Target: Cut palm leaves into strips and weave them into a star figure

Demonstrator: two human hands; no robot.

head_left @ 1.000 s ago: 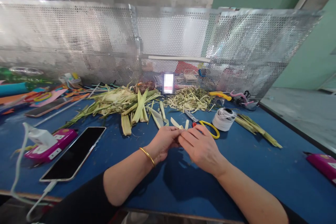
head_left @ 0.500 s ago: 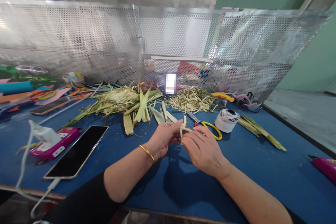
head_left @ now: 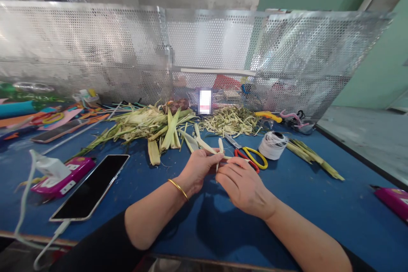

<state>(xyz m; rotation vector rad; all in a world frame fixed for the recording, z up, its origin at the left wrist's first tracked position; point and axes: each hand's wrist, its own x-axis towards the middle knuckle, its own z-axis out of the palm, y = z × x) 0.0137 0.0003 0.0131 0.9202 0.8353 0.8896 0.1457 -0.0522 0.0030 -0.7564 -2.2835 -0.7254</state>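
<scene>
Between my two hands are pale corn husk strips [head_left: 220,146] that cross one another above the blue table. My left hand [head_left: 199,169], with a gold bangle on its wrist, is closed, thumb and fingers pinching the strips where they cross. My right hand [head_left: 240,185] is closed on the strips from the other side; its fingertips are partly hidden. Just beyond the right hand lie scissors [head_left: 255,157] with red and yellow handles. A spool of white string [head_left: 273,145] stands beside them.
A heap of husks [head_left: 143,123] lies behind my left hand, with shredded strips [head_left: 231,121] further right. At left are a phone [head_left: 91,187] on a cable and a magenta power strip [head_left: 65,177]. A perforated metal screen [head_left: 127,51] backs the table.
The right hand has shifted slightly left and closer to the left hand. The strips have turned a little, and more of the scissors' red handle shows. The view has moved slightly.
</scene>
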